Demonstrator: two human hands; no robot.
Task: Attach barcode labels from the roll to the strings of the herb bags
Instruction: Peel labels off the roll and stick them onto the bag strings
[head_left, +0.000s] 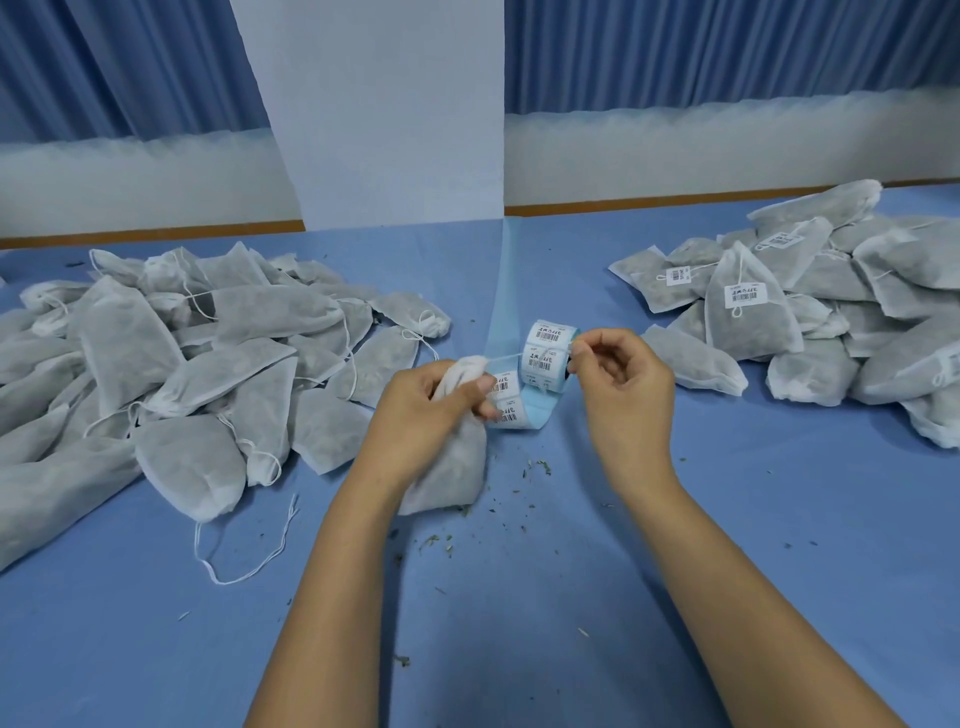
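Gripping the gathered neck of one herb bag (452, 467), the left hand (421, 410) has its fingers curled round the cloth. The right hand (623, 384) pinches the free end of that bag's string (511, 355) between thumb and forefinger. The string runs taut between the two hands, just in front of the label roll (550, 343), which lies on the table (727, 545) right behind them. No label can be seen on this string, so this bag looks to be at the start of its turn: string held out, label not yet peeled.

The roll's pale blue backing strip (501, 291) trails away toward the far side. On the left lies the unlabelled heap (182, 364), large and sprawling, with plain strings. On the right is the labelled heap (831, 312), where several bags show barcode tags. Both heaps look of similar bulk, so the job seems roughly half done, with many bags left.

Between the heaps a broad lane of blue cloth runs from the roll to the near side, and both forearms lie in it. Herb crumbs (540, 467) are scattered under the hands, and a loose string (244, 571) lies near the left heap. The table's far edge, marked by wooden trim (623, 205), is well apart from the hands, and a pale pillar (395, 130) stands behind it.
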